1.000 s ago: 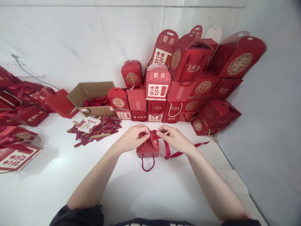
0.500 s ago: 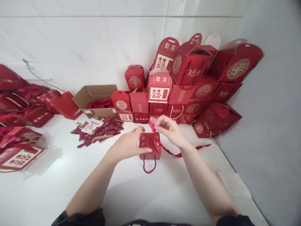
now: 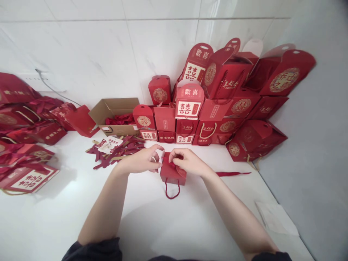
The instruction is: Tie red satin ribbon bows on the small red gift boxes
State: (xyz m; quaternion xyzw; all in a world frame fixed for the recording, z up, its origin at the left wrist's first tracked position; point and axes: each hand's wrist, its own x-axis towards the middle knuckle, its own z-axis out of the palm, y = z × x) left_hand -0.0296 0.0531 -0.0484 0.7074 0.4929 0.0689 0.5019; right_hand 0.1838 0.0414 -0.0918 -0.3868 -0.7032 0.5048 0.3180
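A small red gift box point(image 3: 173, 178) with a dark red cord handle point(image 3: 173, 197) stands on the white table in front of me. My left hand point(image 3: 143, 159) has its fingers curled round the box's left top flap, whose pale inner side shows. Over the top of the box, my right hand point(image 3: 189, 161) pinches a red ribbon, pressing it down near the flaps. The rest of this ribbon point(image 3: 232, 174) trails out to the right behind my forearm. My right fingers partly hide the ribbon and the flaps.
Red gift boxes point(image 3: 189, 108) are stacked along the tiled wall, more boxes point(image 3: 32, 179) at the left. A cardboard carton point(image 3: 119, 129) holds red ribbon. Before it lies a pile of dark red pieces point(image 3: 130, 146) with a printed card point(image 3: 110, 145). A grey wall point(image 3: 318, 145) bounds the right side.
My right hand has brought the ribbon end down onto the top of the box. My left hand has shifted from spanning the box to its left flap, which is now lifted.
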